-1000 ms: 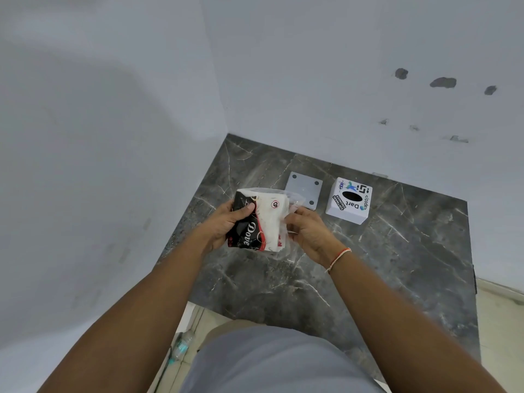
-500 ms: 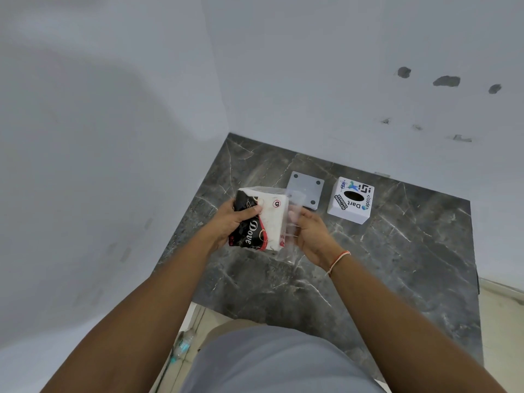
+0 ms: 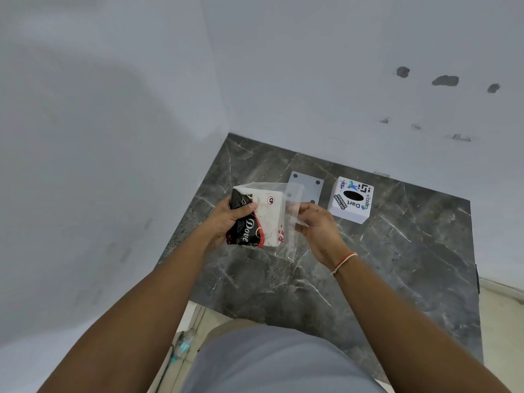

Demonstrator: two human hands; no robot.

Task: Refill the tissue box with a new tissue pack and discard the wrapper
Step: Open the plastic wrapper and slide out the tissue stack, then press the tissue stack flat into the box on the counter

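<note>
My left hand [image 3: 226, 222] grips a tissue pack [image 3: 263, 219] printed black, red and white with the word Dove, held above the dark marble counter [image 3: 397, 265]. My right hand [image 3: 320, 228] pinches the clear plastic wrapper [image 3: 292, 214], which is peeled open off the pack's right side. The white cube tissue box [image 3: 351, 199], with stickers and a dark oval slot on top, stands on the counter to the right of my hands. Its grey flat base plate [image 3: 307, 185] lies beside the box, partly behind the wrapper.
White walls close the counter in at the left and back. The counter's front edge runs just before my body. On the floor at lower left lies a plastic bottle [image 3: 184, 343].
My right hand has pulled the clear wrapper away from the pack to the right, and the flap now stands open. The left hand keeps its hold on the pack.
</note>
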